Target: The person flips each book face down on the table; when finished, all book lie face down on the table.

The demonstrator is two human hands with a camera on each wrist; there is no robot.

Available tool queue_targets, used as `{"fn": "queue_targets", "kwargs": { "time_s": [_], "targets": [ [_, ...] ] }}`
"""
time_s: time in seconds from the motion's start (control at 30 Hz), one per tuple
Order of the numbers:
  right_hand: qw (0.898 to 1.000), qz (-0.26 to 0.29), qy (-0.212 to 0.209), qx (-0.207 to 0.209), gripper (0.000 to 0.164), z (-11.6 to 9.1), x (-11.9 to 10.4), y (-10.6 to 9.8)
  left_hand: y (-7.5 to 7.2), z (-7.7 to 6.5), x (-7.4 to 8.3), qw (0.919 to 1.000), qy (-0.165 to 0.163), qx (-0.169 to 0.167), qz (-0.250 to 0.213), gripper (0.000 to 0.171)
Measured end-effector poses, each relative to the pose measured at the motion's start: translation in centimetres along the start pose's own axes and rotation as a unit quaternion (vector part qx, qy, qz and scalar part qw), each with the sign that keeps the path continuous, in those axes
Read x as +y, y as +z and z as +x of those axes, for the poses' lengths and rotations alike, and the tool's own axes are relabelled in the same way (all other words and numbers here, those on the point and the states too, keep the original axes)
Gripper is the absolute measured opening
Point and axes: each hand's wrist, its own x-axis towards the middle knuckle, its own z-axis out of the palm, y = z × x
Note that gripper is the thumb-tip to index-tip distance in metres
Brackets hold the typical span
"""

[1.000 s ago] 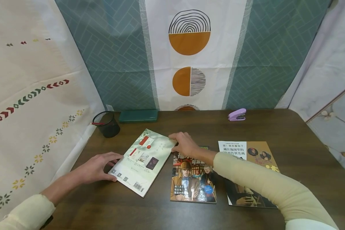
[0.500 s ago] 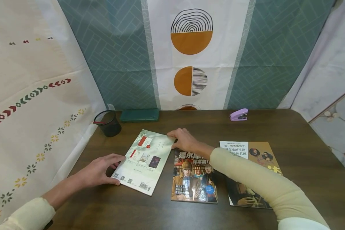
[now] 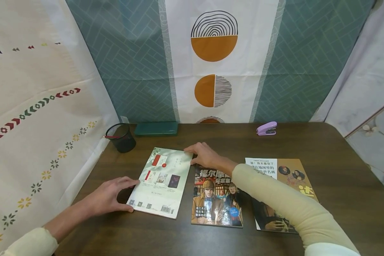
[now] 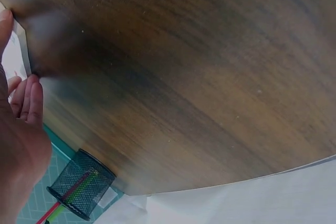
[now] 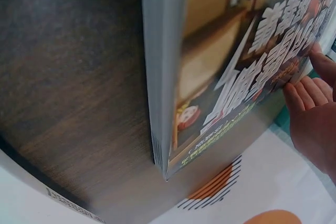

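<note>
A pale green magazine (image 3: 161, 182) lies back cover up at left of centre in the head view, slightly slanted. Along its left edge, the thumb and fingertips of my left hand (image 3: 112, 193) touch it, spread apart. At the top right corner, my right hand (image 3: 206, 155) rests its fingers on the far edge and its thumb on the side. In the left wrist view only a bit of the magazine's edge shows beside the hand (image 4: 23, 124). A detective comic book (image 3: 212, 201) lies just right of the magazine, its top partly under the right hand and forearm.
Further right, a book with paintings on its cover (image 3: 289, 170) is partly hidden by the right sleeve. A black mesh pen holder (image 3: 124, 141) and a dark green case (image 3: 156, 129) stand at the back left. A purple stapler (image 3: 266, 128) sits at the back right.
The magazine has turned counterclockwise in the head view, becoming straighter, with its bottom edge shifting right. Both hands have moved with it, the left slightly nearer the front, the right slightly left.
</note>
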Motion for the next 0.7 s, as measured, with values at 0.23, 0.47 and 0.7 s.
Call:
{"fn": "queue_targets", "kwargs": {
  "time_s": [0.23,0.47,0.7],
  "targets": [
    [1.000,0.009,0.007,-0.017,0.056,0.2,0.0,-0.2,0.3,-0.5,0.4,0.9998,0.013,0.012,0.007,0.085],
    [1.000,0.013,0.009,-0.022,0.054,0.5,0.0,-0.4,0.7,-0.9,0.8,0.9995,0.019,0.024,0.010,0.085],
    [0.999,0.034,0.014,-0.024,0.053,0.5,-0.1,-0.4,0.6,-1.2,0.8,0.9996,0.021,0.020,0.004,0.084]
  ]
}}
